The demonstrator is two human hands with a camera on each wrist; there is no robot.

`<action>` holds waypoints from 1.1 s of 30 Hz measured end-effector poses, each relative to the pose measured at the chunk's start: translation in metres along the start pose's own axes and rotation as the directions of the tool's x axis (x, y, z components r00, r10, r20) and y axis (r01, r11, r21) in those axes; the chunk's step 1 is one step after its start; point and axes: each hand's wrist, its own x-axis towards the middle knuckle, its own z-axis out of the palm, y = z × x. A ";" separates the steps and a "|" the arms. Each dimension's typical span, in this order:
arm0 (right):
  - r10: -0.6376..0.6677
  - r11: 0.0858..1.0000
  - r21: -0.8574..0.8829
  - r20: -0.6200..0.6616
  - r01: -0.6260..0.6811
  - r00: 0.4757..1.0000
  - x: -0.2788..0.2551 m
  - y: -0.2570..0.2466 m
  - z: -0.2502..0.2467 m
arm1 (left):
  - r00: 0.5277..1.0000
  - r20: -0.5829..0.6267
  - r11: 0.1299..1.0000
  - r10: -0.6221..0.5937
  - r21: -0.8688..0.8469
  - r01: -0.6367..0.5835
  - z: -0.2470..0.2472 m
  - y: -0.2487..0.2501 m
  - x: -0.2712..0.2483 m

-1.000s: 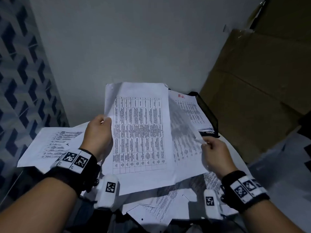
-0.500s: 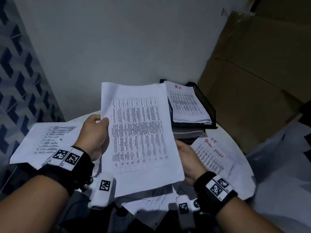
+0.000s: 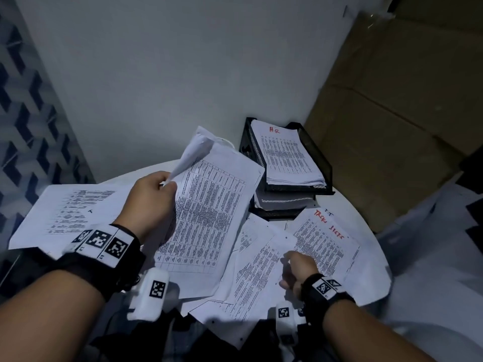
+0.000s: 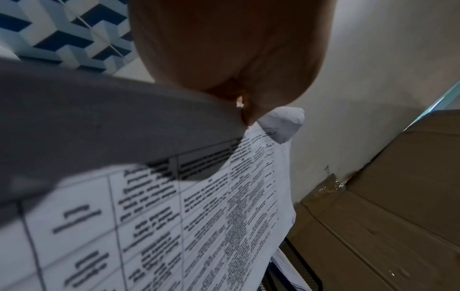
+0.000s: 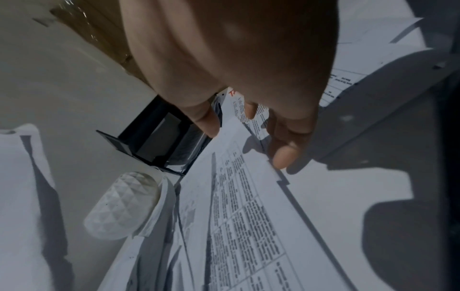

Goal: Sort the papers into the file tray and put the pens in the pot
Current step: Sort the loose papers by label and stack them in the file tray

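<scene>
My left hand (image 3: 167,180) grips a few printed table sheets (image 3: 209,212) by their left edge, their top corner curled over; in the left wrist view the thumb and fingers (image 4: 245,116) pinch that paper (image 4: 199,216). My right hand (image 3: 290,265) hovers low over the loose papers (image 3: 256,273) on the table. Its fingers are relaxed, and one fingertip (image 5: 283,157) touches a sheet's edge (image 5: 248,206). The black mesh file tray (image 3: 317,155) stands at the back with a stack headed "H.R" (image 3: 285,158). I see no pens.
A sheet with red handwriting (image 3: 324,244) lies at the right on the round white table (image 3: 366,212), and another sheet (image 3: 65,212) lies at the left. A white faceted pot (image 5: 124,206) sits by the tray (image 5: 154,133). Cardboard boxes (image 3: 405,126) stand at the right.
My right hand has let go of the held sheets and dropped to the loose papers on the table. The left hand alone now holds the sheets, which have tilted down to the right.
</scene>
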 end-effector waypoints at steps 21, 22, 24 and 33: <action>-0.733 0.680 0.274 0.270 0.679 0.625 -0.146 -0.110 -0.027 | 0.958 0.234 0.888 -0.165 -0.388 0.248 0.002 0.012 -0.007; -0.718 0.695 0.367 0.323 0.618 0.616 -0.153 -0.111 -0.026 | 0.954 0.238 0.871 -0.179 -0.413 0.267 0.002 0.013 -0.008; -0.684 0.721 0.545 0.461 0.428 0.566 -0.160 -0.109 -0.023 | 0.947 0.268 0.834 -0.179 -0.469 0.290 0.005 0.017 -0.010; -0.488 0.835 0.542 0.648 0.096 0.585 -0.141 -0.085 -0.006 | 0.908 0.396 0.820 -0.134 -0.470 0.326 0.017 0.025 -0.020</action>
